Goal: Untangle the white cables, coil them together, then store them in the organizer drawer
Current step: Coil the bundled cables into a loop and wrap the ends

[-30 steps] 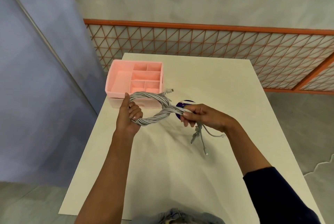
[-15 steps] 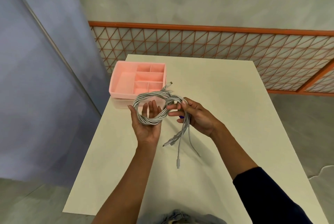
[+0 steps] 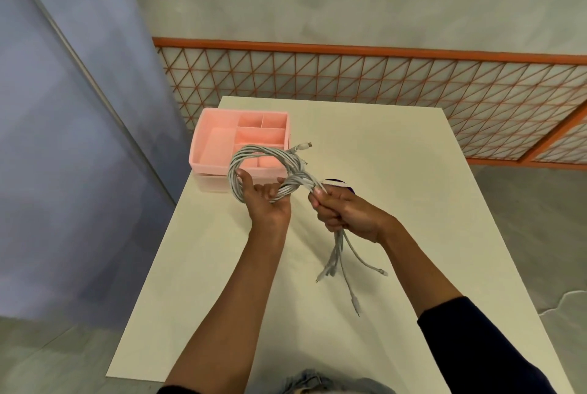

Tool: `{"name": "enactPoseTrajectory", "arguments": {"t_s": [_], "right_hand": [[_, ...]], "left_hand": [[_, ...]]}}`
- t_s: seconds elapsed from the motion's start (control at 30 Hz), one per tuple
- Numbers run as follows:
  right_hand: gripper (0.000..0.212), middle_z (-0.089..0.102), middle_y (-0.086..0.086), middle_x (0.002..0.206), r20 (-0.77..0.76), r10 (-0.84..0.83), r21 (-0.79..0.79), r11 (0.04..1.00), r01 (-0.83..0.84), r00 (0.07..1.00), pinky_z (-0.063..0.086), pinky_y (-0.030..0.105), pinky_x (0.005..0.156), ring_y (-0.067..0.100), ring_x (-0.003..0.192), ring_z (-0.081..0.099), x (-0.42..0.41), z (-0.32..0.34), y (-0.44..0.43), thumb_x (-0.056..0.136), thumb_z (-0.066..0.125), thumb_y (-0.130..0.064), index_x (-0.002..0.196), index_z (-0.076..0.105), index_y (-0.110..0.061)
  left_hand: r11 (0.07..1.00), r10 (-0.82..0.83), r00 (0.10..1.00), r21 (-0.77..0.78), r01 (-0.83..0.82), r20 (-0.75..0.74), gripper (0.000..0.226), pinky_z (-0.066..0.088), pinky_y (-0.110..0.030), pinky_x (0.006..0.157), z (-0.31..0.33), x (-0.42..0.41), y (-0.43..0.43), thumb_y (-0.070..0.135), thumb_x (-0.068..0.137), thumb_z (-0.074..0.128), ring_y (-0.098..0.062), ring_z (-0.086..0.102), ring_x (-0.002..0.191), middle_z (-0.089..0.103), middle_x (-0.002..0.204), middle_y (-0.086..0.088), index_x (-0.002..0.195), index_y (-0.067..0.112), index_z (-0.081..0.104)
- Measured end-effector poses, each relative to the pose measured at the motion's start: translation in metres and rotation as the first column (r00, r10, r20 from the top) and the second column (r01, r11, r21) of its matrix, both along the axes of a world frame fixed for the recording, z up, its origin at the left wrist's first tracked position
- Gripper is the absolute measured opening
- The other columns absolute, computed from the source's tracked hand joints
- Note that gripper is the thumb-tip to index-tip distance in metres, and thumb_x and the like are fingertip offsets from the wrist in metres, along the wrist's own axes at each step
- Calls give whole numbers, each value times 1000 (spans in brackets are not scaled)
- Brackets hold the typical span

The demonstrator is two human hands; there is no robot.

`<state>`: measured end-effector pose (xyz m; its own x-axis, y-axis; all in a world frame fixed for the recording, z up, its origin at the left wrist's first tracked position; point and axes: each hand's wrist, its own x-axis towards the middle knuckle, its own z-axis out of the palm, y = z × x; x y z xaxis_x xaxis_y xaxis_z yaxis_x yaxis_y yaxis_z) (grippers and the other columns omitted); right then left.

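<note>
Your left hand (image 3: 268,204) has tightened its grip. Half a second ago the palm lay flat under the loop; now thumb and fingers curl round the one coil of white cables (image 3: 295,182), held above the counter (image 3: 381,171) just in front of the single pink organizer (image 3: 209,168). Your right hand (image 3: 346,215) has slid out to the right, its grip a tight fist on the twisted strands, with at least four plug ends dangling below it. A dark purple thing (image 3: 338,183) peeks from behind your knuckles.

both hands (image 3: 268,203) grip coiled white cables (image 3: 263,160) above table (image 3: 413,171).
</note>
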<state>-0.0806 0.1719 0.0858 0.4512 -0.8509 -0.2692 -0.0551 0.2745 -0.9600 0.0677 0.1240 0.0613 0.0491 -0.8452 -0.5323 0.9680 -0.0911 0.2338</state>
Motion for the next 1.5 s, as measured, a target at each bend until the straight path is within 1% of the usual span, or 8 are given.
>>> {"name": "enactPoseTrajectory", "arguments": {"t_s": [0.23,0.33,0.53,0.67,1.03,1.17,1.37,1.5], "right_hand": [[31,48,-7,65,-482,-95,-364,926,-101,871,39,16,59,2,56,45,15,-15,5,100,38,-41,77,47,-22],[40,61,8,70,-672,-309,-588,775,-232,673,48,39,57,26,62,59,23,-32,5,97,35,-48,96,53,-13],[24,54,-4,52,-647,-630,-757,597,-265,428,11,17,30,15,31,43,32,-52,11,93,40,-36,84,40,-14],[30,61,8,63,-567,-646,-794,595,-128,512,33,30,35,29,43,53,34,-49,1,99,41,-31,92,50,-3],[34,46,3,61,-595,-555,-729,678,-98,582,26,32,44,25,50,43,31,-32,-10,101,33,-32,105,46,-1],[29,51,10,64,-548,-475,-660,751,-7,689,36,40,51,27,55,46,29,-28,-12,102,33,-28,107,42,-1],[34,62,15,73,-594,-472,-681,726,-95,651,48,45,55,31,60,58,33,-37,-6,102,34,-32,115,45,-3],[37,59,15,72,-581,-403,-644,759,-97,707,43,43,54,31,58,54,44,-44,3,101,32,-35,118,43,-4]], "left_hand": [[989,-31,970,149,-6,241,40,54,-39,69,-3,19,-22,45,87,65,-14,43,35,43,62,-6,98,8,58],[981,-124,978,170,95,165,47,49,-49,91,-4,29,-22,49,95,50,-27,61,75,58,90,-15,118,8,52],[945,-148,989,292,146,-15,37,43,-41,102,5,30,-20,19,91,64,-13,33,50,34,40,-3,65,11,38],[983,-152,983,92,161,-101,33,39,-48,106,10,25,-18,15,82,73,-16,49,49,42,49,-4,66,10,44],[981,-149,963,-152,117,-223,66,38,-39,109,26,0,-2,12,67,76,-23,56,119,60,105,-14,127,1,51],[972,-181,968,-184,148,-176,9,36,-44,109,24,-3,2,4,90,50,-30,59,107,68,91,-21,91,-1,57],[958,-159,933,-178,224,322,34,57,-31,72,19,-5,0,35,102,35,-13,71,77,72,73,0,84,12,52],[966,-74,919,-202,163,386,38,52,-30,73,21,-6,0,40,101,37,-15,62,58,56,54,2,75,14,45]]}}
